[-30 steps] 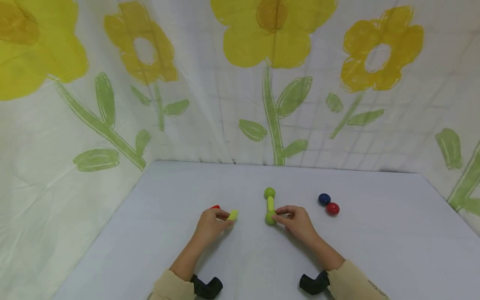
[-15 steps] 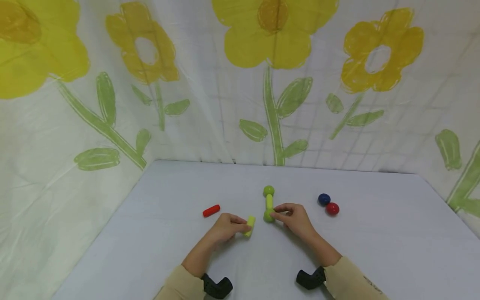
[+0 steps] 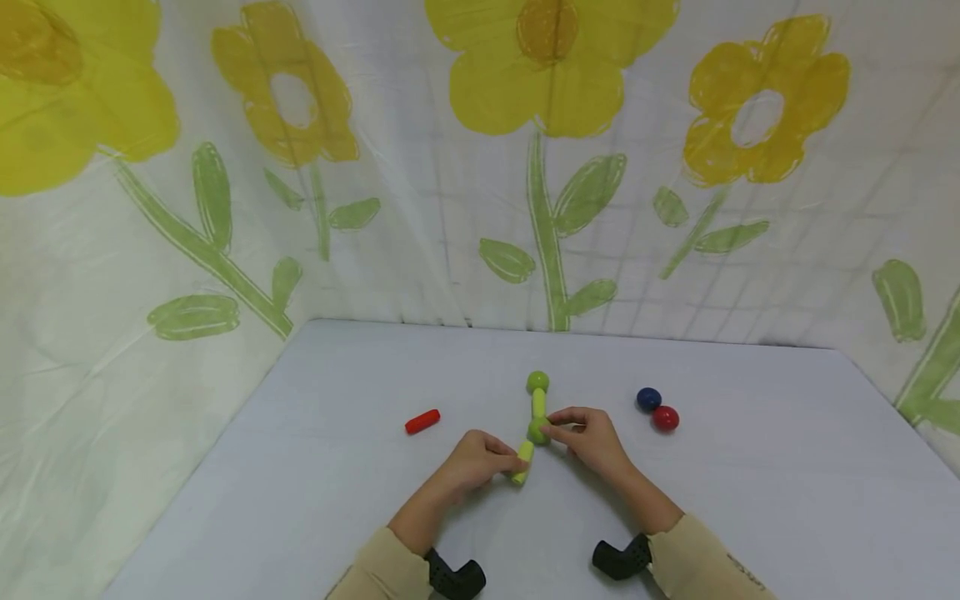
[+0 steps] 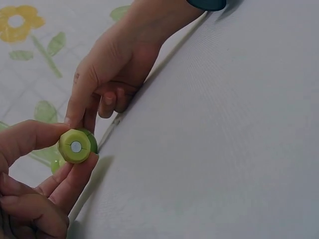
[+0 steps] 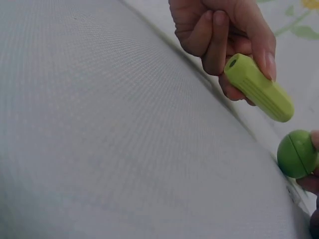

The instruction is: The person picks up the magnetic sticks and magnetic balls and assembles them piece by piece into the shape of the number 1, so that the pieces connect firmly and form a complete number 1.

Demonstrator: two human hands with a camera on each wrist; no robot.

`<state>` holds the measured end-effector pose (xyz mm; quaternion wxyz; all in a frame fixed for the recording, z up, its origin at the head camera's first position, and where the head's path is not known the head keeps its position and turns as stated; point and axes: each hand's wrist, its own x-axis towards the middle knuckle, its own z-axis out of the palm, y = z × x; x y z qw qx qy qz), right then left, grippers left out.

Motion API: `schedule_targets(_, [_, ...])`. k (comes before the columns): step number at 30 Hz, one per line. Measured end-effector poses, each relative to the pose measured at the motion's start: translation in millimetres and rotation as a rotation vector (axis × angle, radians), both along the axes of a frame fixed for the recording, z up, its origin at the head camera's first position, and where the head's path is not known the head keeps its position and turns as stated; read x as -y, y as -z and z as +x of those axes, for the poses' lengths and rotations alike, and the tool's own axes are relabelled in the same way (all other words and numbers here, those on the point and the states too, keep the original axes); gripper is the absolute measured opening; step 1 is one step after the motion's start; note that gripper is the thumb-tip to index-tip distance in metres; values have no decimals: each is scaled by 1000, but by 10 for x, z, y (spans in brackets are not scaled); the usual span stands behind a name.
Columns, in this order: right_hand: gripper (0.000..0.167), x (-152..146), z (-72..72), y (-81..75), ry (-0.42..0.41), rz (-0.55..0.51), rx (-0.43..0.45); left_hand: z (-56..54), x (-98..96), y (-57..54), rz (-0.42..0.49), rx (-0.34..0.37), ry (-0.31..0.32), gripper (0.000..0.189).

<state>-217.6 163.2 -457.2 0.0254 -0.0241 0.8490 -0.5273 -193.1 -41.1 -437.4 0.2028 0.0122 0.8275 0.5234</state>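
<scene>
In the head view my left hand (image 3: pixel 480 461) pinches a short yellow-green rod (image 3: pixel 522 464) between thumb and fingers. Its far end points at a green ball (image 3: pixel 538 431), which my right hand (image 3: pixel 592 437) pinches from the right. That ball joins a second rod (image 3: pixel 538 404), capped by another green ball (image 3: pixel 537 382) farther off. A small gap shows between the held rod (image 5: pixel 259 88) and the near ball (image 5: pixel 297 154) in the right wrist view. Seen end-on in the left wrist view, the rod (image 4: pixel 76 146) has a pale round disc in its tip.
A red rod (image 3: pixel 423 422) lies left of the hands on the white table (image 3: pixel 315 500). To the right, a dark blue ball (image 3: pixel 648 400) and a red ball (image 3: pixel 665 418) sit side by side. Behind the table hangs a flower-printed curtain (image 3: pixel 420 250).
My left hand has carried the yellow-green rod rightward and nearer to me, up to the near ball, uncovering the red rod. My right hand has barely shifted, keeping its hold on the ball.
</scene>
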Motion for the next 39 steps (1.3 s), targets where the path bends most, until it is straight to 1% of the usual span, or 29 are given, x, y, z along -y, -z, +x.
schedule_targets(5, [27,-1,5,-7,2,-4,-3,6,-30,4,10,2,4,26])
schedule_targets(11, [26,5,7,-7,2,-3,-5,-6,-72,24,7,4,-8,24])
schedule_targets(20, [26,1,5,5,20,11,9,-38,-121,50,3,-19,-19,22])
schedule_targets(24, [26,-2,12,-4,17,7,13,-50,-144,50,2,-29,-27,22])
schedule_targets(30, [26,11,16,-7,11,13,6,-52,-151,39,-3,-19,-40,24])
schedule_targets(33, [26,12,15,-7,12,17,-8,-47,-158,43,14,-33,-33,24])
schedule_targets(39, [24,24,25,-6,23,23,-19,-29,-191,73,63,-95,0,23])
